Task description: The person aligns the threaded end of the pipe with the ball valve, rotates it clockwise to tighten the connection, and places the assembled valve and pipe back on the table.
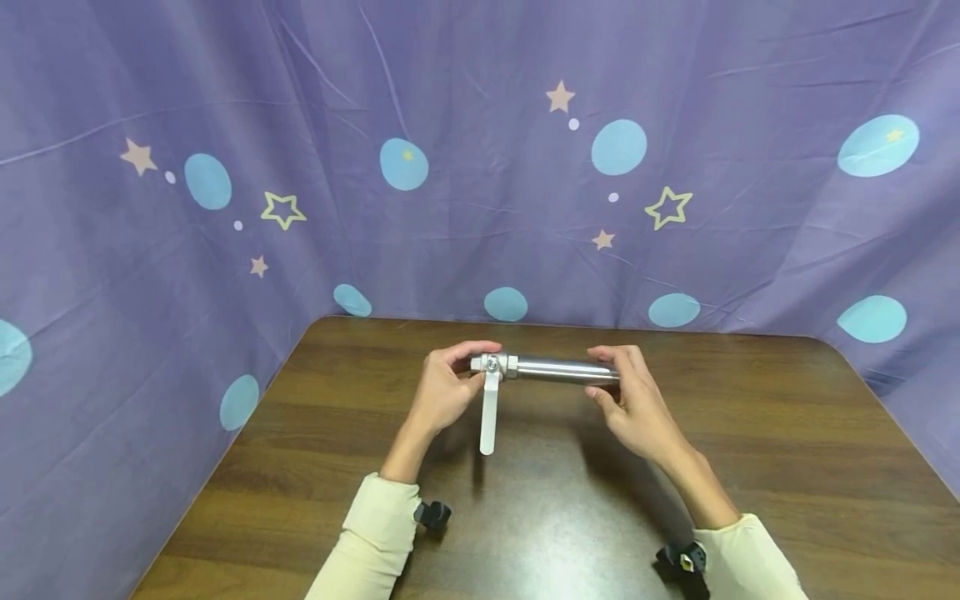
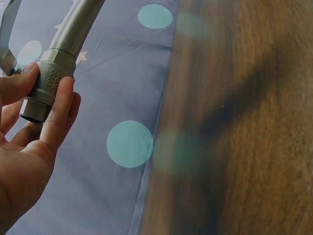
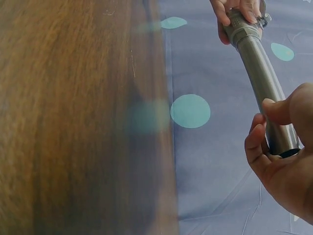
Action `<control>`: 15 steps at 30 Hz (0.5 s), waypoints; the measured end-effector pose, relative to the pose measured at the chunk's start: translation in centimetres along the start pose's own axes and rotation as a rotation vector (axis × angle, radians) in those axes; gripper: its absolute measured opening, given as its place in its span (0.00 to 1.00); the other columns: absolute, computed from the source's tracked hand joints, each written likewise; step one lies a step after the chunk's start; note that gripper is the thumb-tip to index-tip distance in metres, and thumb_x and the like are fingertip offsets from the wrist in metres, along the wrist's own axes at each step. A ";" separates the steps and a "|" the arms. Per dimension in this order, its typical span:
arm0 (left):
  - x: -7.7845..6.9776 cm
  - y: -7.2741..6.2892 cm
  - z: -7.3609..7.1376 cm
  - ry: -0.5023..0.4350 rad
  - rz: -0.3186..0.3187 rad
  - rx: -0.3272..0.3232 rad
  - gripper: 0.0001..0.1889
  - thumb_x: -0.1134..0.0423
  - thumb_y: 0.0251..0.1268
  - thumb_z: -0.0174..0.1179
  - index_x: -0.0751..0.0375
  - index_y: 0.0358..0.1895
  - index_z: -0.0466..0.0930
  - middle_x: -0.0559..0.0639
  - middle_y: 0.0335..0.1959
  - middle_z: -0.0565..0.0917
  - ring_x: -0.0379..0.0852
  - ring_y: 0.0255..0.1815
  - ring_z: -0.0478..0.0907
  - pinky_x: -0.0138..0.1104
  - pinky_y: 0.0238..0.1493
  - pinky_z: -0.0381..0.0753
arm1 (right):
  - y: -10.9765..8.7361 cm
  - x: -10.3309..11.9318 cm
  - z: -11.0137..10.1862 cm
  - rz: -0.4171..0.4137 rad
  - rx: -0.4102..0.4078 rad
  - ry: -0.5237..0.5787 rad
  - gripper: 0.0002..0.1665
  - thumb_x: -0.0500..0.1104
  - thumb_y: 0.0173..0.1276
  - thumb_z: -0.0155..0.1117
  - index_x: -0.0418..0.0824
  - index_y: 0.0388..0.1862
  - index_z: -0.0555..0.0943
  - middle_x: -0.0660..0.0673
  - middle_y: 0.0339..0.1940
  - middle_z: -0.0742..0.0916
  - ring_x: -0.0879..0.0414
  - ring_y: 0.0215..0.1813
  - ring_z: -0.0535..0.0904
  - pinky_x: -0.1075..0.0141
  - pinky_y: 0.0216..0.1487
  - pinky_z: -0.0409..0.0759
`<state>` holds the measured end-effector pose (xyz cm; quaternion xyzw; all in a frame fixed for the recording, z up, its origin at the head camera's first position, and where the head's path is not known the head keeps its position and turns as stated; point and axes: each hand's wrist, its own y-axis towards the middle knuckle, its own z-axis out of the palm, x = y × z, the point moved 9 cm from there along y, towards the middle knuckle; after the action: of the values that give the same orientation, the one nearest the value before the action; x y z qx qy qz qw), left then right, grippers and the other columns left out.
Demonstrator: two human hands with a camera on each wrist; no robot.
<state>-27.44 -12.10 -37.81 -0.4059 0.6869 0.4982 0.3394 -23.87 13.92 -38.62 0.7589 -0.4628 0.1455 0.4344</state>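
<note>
A metal ball valve (image 1: 492, 364) with a long white lever handle (image 1: 489, 417) is joined to a shiny steel pipe (image 1: 562, 370). The whole piece is held roughly level above the table, its lever pointing toward me. My left hand (image 1: 442, 387) grips the valve body between thumb and fingers; raised lettering shows on the valve (image 2: 51, 81) in the left wrist view. At the other end, my right hand (image 1: 633, 404) holds the pipe near its open end. In the right wrist view the thumb and curled fingers lie around the pipe (image 3: 264, 78).
Below the hands is a brown wood-grain table (image 1: 337, 467) with rounded far corners. A purple curtain (image 1: 465, 233) printed with stars and blue dots hangs behind it and along the sides. Black wrist devices sit at the left cuff (image 1: 432, 516) and right cuff (image 1: 682, 558).
</note>
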 end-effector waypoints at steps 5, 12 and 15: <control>0.1 0.0 0.0 -0.003 0.003 0.000 0.24 0.85 0.55 0.61 0.70 0.56 0.89 0.65 0.53 0.91 0.40 0.45 0.85 0.35 0.51 0.88 | 0.0 0.2 0.0 -0.016 -0.011 0.008 0.26 0.28 0.66 0.75 0.38 0.61 0.80 0.42 0.58 0.82 0.57 0.47 0.76 0.71 0.42 0.76; 0.1 -0.1 -0.1 0.002 0.005 -0.002 0.24 0.85 0.55 0.61 0.67 0.55 0.90 0.64 0.52 0.91 0.40 0.44 0.85 0.38 0.50 0.89 | 0.1 0.5 -0.1 -0.066 -0.023 0.022 0.24 0.28 0.64 0.75 0.36 0.59 0.81 0.43 0.55 0.84 0.59 0.49 0.76 0.75 0.46 0.73; 0.0 -0.1 -0.1 -0.006 0.002 -0.001 0.23 0.85 0.55 0.61 0.69 0.55 0.89 0.65 0.52 0.91 0.42 0.44 0.85 0.34 0.49 0.88 | 0.1 0.5 -0.1 -0.074 -0.029 0.025 0.24 0.27 0.64 0.75 0.35 0.59 0.82 0.43 0.55 0.84 0.59 0.52 0.77 0.78 0.50 0.72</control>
<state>-27.37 -12.24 -37.86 -0.4039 0.6860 0.5003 0.3405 -23.67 13.69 -38.16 0.7672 -0.4311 0.1323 0.4560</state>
